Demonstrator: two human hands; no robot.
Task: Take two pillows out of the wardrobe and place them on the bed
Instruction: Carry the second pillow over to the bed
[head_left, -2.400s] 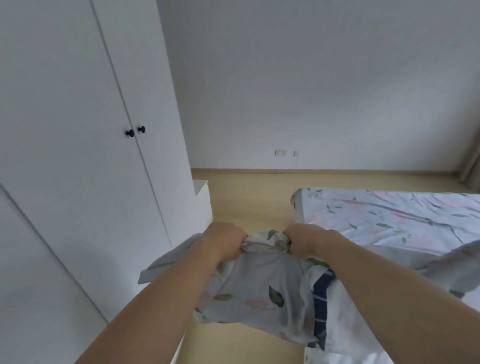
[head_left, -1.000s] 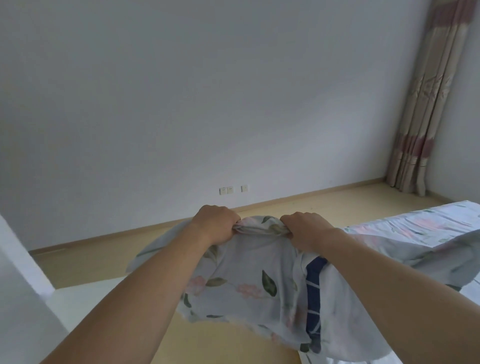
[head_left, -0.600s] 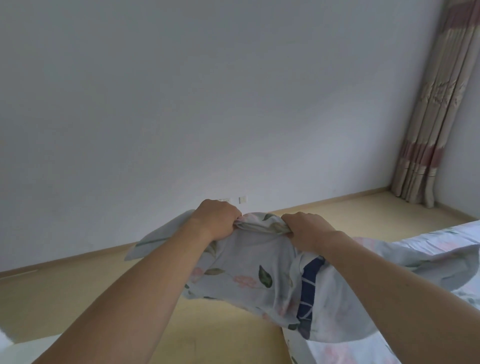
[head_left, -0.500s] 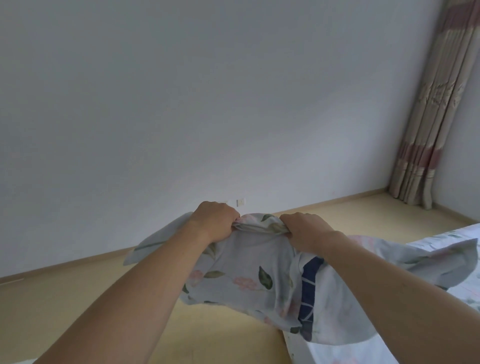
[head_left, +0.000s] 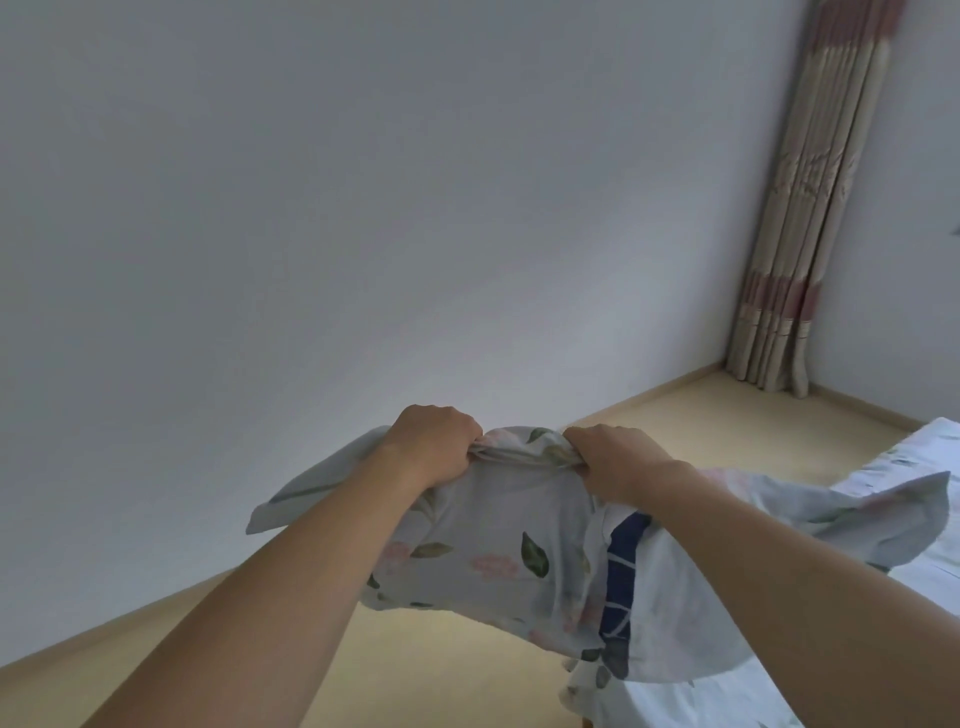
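Bare forearms, near. Left hand (head_left: 435, 442) and right hand (head_left: 615, 459): both fisted on the bunched top edge of the soft pale floral pillows bundle (head_left: 498, 551), one with a navy stripe, carried in mid-air. Floral-sheeted bed (head_left: 883, 467): lower right, just beyond. Striped beige curtain (head_left: 810, 208): far corner. The wardrobe has left view; the carry has turned bedward, placement likely next.

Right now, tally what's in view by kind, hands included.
Hands: 2, the left hand and right hand, both gripping the pillow
Pillow, floral: 1
Bed: 1
Curtain: 1
Total: 5
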